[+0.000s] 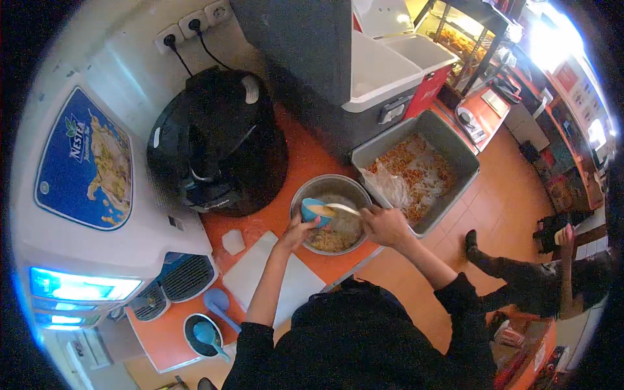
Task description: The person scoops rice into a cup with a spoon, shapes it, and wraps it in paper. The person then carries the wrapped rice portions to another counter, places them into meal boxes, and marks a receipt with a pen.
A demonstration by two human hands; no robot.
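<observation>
My left hand [298, 235] is closed on a small blue bowl [312, 213], tilted over a round metal pot [361, 188]. Some pale yellowish food shows inside the bowl. In my right hand [386, 226] is a metal spoon [346, 208], its tip at the bowl's mouth. Loose, pale, grainy food [331, 242], perhaps rice, lies in the bottom of the pot. Beside the pot, a white sheet or board [273, 276] rests on the orange counter.
A black cooker [221, 143] and a drink dispenser [78, 247] stand left. Right of the pot is a grey tub [471, 162] holding orange-brown crumbs and a plastic bag. A container [188, 331] with a blue scoop [204, 333] sits at lower left. Another person [533, 279] is at right.
</observation>
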